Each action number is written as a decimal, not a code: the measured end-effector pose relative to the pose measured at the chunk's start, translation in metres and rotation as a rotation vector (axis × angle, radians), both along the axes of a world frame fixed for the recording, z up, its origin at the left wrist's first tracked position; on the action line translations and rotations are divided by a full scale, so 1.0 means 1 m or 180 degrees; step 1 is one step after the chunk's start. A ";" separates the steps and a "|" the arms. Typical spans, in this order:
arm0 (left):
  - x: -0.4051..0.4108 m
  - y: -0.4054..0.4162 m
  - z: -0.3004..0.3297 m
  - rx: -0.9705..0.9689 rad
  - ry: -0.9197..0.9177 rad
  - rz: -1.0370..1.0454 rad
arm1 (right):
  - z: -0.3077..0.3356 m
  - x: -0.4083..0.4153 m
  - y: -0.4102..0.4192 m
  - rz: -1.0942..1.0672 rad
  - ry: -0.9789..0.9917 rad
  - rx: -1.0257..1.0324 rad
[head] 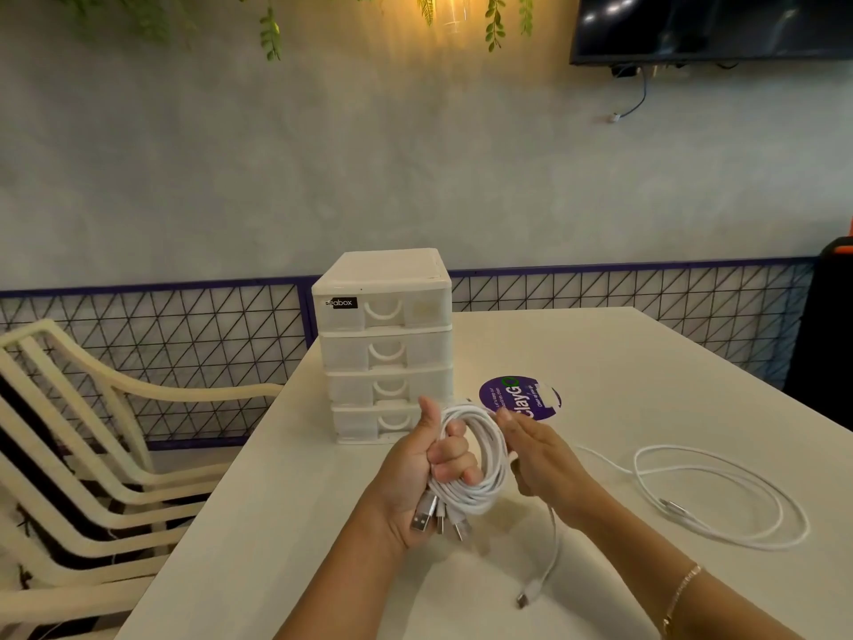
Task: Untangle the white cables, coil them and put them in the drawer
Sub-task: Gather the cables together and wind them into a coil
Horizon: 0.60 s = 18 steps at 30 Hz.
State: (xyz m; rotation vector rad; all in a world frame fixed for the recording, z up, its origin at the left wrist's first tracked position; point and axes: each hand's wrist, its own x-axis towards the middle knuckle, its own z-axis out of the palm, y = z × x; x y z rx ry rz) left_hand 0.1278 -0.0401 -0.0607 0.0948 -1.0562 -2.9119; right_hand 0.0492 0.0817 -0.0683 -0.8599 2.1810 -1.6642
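Holding the coiled white cable [475,459] in our left hand [415,473], fingers curled through it, right hand [540,459] flat beside; loose cable [720,496] lies on the white surface [646,362] near the shut drawer unit [385,344]

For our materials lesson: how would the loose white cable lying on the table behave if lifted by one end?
The loose white cable would probably droop and uncoil, since it lies in slack loops. It looks thin, so likely light, trailing across the white table.

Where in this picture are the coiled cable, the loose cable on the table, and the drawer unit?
coiled cable [480,459]: head view, on the white loops.
loose cable [720,496]: head view, on a strand of its loop.
drawer unit [383,311]: head view, on the top drawer's front.
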 end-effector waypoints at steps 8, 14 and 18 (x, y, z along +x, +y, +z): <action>-0.005 -0.002 0.001 0.0398 0.0022 0.0332 | -0.023 0.037 -0.002 -0.0440 0.1976 0.2906; -0.008 0.000 0.001 -0.0349 -0.0169 0.0849 | -0.001 0.073 -0.005 0.0197 0.2215 0.3569; -0.007 0.006 0.001 -0.1765 -0.0211 0.1198 | 0.028 0.090 -0.001 0.0543 0.1893 0.3692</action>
